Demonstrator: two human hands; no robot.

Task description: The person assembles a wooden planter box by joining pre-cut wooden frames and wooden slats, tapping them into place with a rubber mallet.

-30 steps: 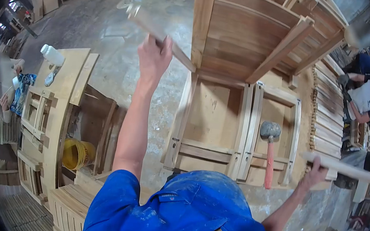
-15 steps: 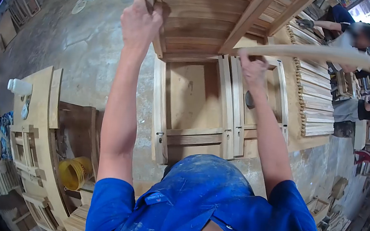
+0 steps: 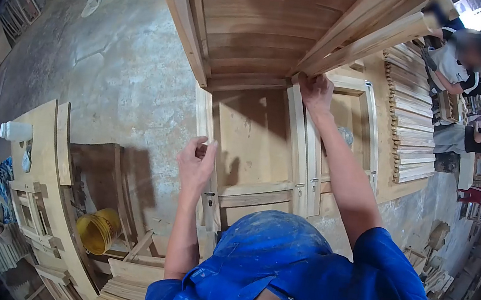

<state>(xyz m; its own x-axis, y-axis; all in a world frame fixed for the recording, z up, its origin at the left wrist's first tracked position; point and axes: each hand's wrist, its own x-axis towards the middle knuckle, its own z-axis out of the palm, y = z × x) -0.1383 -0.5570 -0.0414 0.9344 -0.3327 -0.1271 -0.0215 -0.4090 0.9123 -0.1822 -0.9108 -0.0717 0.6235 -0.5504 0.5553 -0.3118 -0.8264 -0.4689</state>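
Slat [image 3: 364, 42] of pale wood is the piece in hand: a long strip running from my right hand [image 3: 316, 92] up and away to the far right, laid along the diagonal brace of the slatted panel [image 3: 251, 24] that rises at the far side of the scene. My right hand is closed around the near end of the slat, pressing it where the brace meets the bottom rail of the panel. The slat appears seated against the brace along its length; I see no fastener on it, so I judge it placed but not yet fixed.

My left hand [image 3: 196, 161] is free of the panel, raised nearer to me with fingers curled and pinched; whether it grips some small item I cannot tell.

Below the panel, two open frames [image 3: 288, 156] lie flat on the table [image 3: 396, 192], side by side. A stack of further slats [image 3: 409, 111] lies at the right of the table. To the left, over the concrete floor [image 3: 117, 73], stand a curved workpiece [image 3: 50, 143], a white bottle [image 3: 15, 131] and a yellow bucket [image 3: 97, 230]. Other people [image 3: 464, 64] work at the far right.
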